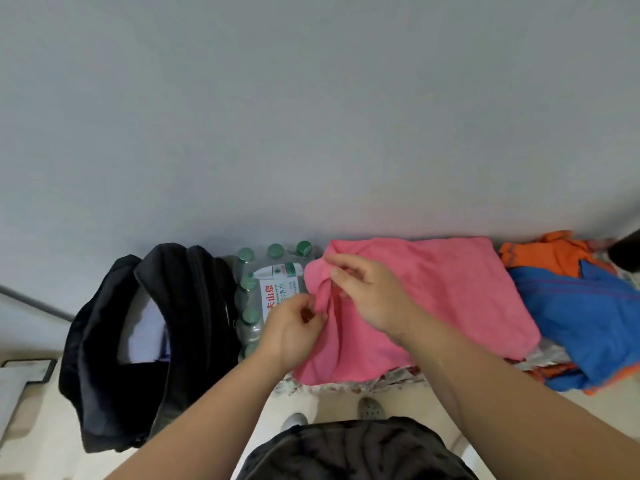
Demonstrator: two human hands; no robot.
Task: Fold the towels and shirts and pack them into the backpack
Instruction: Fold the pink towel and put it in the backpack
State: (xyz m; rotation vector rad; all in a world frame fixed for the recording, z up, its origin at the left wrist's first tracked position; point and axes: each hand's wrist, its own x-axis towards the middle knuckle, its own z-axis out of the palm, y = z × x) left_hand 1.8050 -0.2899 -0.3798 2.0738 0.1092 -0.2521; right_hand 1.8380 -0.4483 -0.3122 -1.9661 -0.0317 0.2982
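My left grip (294,327) and right grip (367,292) pinch the pink towel (433,289). The bottle pack (273,292) left of them reads "山泉"

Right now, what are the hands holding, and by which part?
The left hand and right hand both pinch the pink towel along its left edge.

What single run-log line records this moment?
pink towel: mid-fold | left hand: pinches its edge | right hand: pinches its edge | black backpack: open

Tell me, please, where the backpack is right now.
In the head view, the backpack sits open on the person's left, next to the water bottles, which separate it from the towel.
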